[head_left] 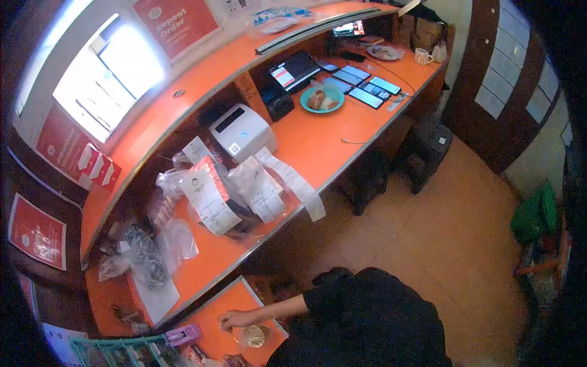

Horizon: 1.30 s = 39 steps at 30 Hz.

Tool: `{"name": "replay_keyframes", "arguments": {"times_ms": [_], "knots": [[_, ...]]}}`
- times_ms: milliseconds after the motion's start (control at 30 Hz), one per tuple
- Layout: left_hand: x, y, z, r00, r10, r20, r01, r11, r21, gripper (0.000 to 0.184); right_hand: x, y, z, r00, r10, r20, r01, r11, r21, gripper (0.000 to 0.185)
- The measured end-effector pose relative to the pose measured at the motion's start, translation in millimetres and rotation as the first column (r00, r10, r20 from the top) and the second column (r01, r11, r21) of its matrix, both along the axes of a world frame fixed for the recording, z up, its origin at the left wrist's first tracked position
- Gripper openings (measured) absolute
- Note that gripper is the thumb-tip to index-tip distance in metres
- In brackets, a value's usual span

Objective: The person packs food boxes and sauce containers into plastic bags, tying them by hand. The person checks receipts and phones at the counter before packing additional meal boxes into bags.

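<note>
My right hand reaches in from a black sleeve over a small orange table. Its fingers are curled, and a thin light-coloured piece seems to stick out below them; what it is cannot be made out. Close beside that hand stands a clear glass cup with a pale yellowish look. Of my left hand, only a small part shows at the bottom edge, and its fingers are hidden. Near it lie a purple stapler-like object and a green wire basket.
An orange counter carries wrapped parcels with paper labels, a white label printer, a turquoise plate of food, several phones and a white mug. Dark stools stand on the tiled floor beyond.
</note>
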<state>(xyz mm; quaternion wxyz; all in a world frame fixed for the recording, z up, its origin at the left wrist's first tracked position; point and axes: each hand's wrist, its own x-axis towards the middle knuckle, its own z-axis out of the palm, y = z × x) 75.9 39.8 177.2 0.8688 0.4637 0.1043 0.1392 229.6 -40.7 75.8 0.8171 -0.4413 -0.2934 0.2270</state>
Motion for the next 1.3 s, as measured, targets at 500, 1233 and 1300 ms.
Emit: {"name": "replay_keyframes", "arguments": {"times_ms": [500,1233,1300], "knots": [[-19,5,19,0.998,0.022,0.065,-0.049,0.899,0.435,0.07,-22,-26,103,0.559,0.601,0.571,-0.411,0.799,-0.439,0.024],[-139,-77,46,0.667,0.657,-0.351,-0.592,0.754,0.286,0.029,-73,104,65,0.472,0.864,0.174,-0.639,0.471,-0.609,0.014],[-158,-85,58,0.602,0.66,-0.45,-0.548,0.751,0.368,0.028,-112,140,60,0.43,0.841,0.328,-0.534,0.53,-0.659,0.03]]}}
